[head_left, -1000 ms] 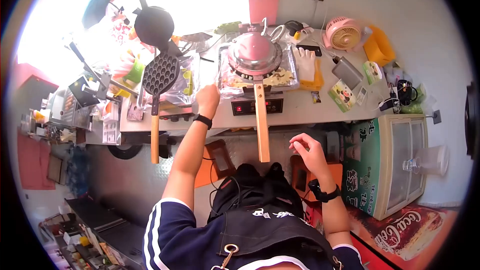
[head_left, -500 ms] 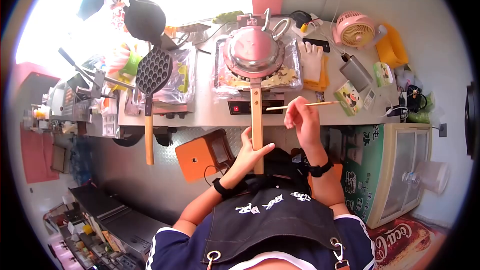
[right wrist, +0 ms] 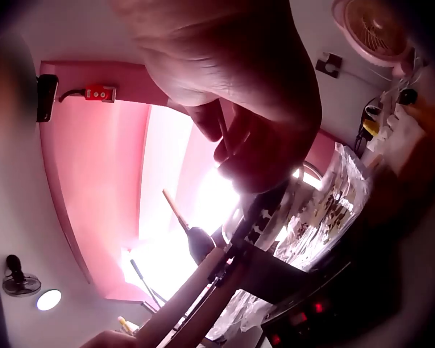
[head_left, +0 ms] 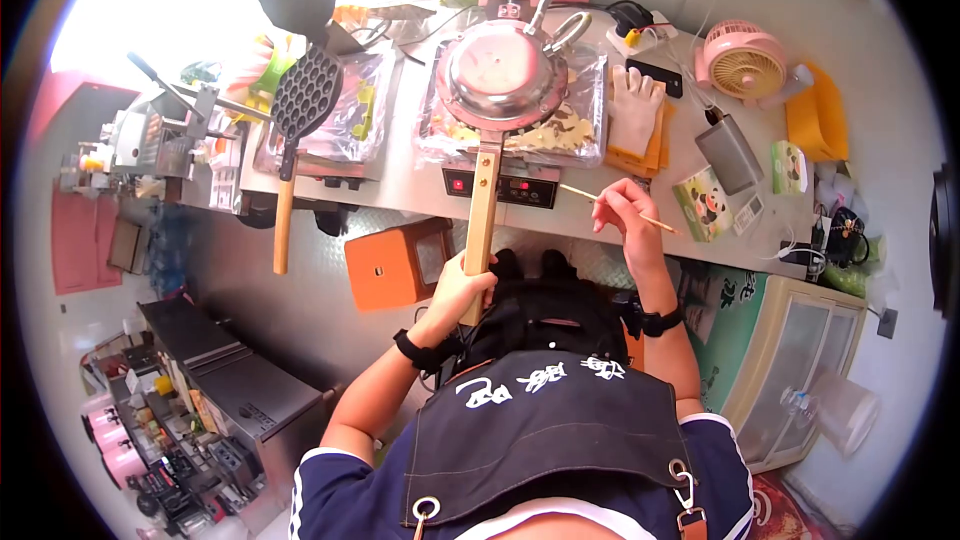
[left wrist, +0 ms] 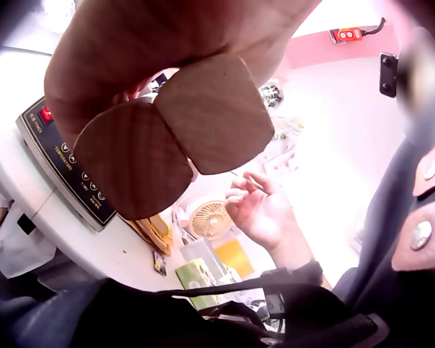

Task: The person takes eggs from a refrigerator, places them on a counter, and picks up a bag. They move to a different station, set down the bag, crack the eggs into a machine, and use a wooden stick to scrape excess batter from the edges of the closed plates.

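A closed round bubble-waffle iron [head_left: 500, 70] sits over its heater base, with the control panel [head_left: 500, 185] lit red in front. My left hand [head_left: 463, 292] grips its long wooden handle [head_left: 481, 210] near the end. In the left wrist view, two wooden handle ends [left wrist: 214, 116] lie against each other under the palm. To the right, just over the counter's front edge, my right hand [head_left: 632, 215] pinches a thin wooden stick [head_left: 578, 191] that points left towards the panel. In the right wrist view, my fingers partly hide this stick.
A second waffle iron [head_left: 307, 93] stands unfolded at the left, its wooden handle [head_left: 284, 225] jutting past the counter edge. Right of the closed iron lie gloves [head_left: 637, 105], a phone [head_left: 658, 80] and a grey power bank [head_left: 729, 155]. Behind them is a pink fan [head_left: 741, 58]. An orange stool [head_left: 385, 270] stands below.
My left hand has come back from beside the iron and closed round its handle. The right hand, which showed no stick at first, now holds one over the counter edge.
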Available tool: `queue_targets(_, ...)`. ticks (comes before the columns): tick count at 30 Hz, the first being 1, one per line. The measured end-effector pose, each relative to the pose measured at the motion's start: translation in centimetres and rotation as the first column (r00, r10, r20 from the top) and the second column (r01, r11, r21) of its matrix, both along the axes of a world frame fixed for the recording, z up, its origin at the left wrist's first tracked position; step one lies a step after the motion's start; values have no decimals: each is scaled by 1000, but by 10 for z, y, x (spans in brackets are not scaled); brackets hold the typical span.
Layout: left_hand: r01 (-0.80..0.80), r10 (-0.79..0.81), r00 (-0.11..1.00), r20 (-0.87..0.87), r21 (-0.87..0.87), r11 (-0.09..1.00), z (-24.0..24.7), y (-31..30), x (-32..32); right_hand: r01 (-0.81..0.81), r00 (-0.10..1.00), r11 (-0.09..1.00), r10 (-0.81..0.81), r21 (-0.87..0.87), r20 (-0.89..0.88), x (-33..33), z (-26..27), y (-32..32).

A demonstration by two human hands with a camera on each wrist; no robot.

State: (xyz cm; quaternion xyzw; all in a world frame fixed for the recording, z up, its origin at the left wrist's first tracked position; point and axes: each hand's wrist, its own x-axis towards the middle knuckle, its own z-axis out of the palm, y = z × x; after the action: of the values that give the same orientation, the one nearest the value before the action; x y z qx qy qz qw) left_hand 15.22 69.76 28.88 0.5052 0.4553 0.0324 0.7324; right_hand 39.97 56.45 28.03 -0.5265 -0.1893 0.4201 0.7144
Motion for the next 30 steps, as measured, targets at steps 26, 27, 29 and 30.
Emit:
queue_targets(26, 24, 60, 982, 178, -433, 901, 12, 7, -5, 115, 319, 957, -289, 266, 903, -8, -3, 86)
queue_targets(27, 21, 61, 983, 173, -436, 899, 11, 7, -4, 165, 326, 949, -310, 269, 893, -6, -4, 86)
queue_targets(29, 38, 21, 988, 154, -370, 928, 9, 7, -4, 191, 356, 946, -315, 261, 880, -9, -6, 86)
queue_targets(30, 39, 18, 989, 150, -371, 928, 10, 7, -3, 216, 379, 941, -325, 259, 866, -10, -7, 87)
